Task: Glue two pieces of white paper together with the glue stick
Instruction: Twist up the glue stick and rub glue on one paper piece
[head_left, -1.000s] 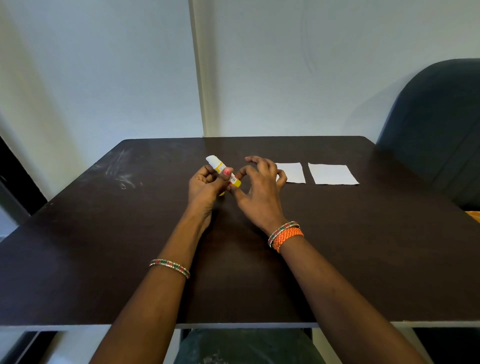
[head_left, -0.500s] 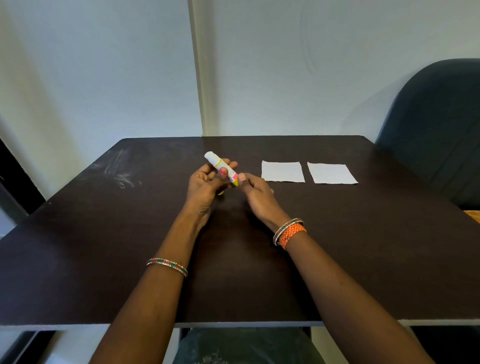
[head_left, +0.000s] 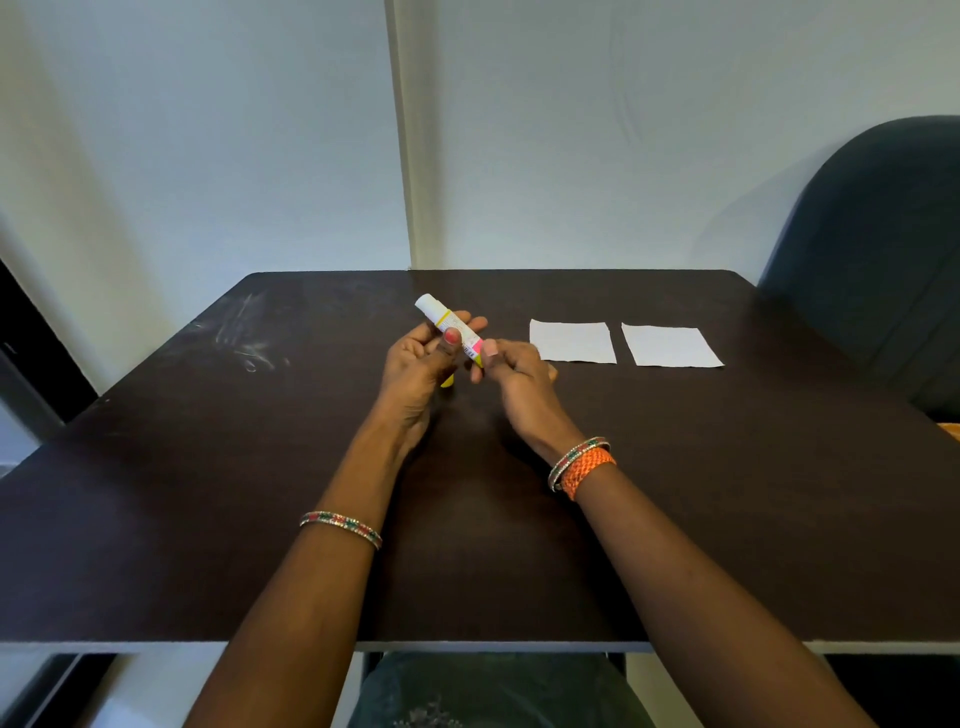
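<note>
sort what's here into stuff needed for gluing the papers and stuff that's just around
For the job:
- glue stick, held in the left hand, its lower end pinched by the right hand
- nearer white paper
- farther white paper

Just around:
- dark chair
- table itself, with scuff marks

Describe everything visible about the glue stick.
The glue stick is a small tube with a white far end, a thin yellow band behind it, a printed white label with a pink patch, and yellow at its near end. It is held above the dark table, tilted, white end pointing up and away to the left. The left hand grips its middle, thumb across the label; the right hand pinches its near end. Whether the white end is a cap or bare glue cannot be told.
</note>
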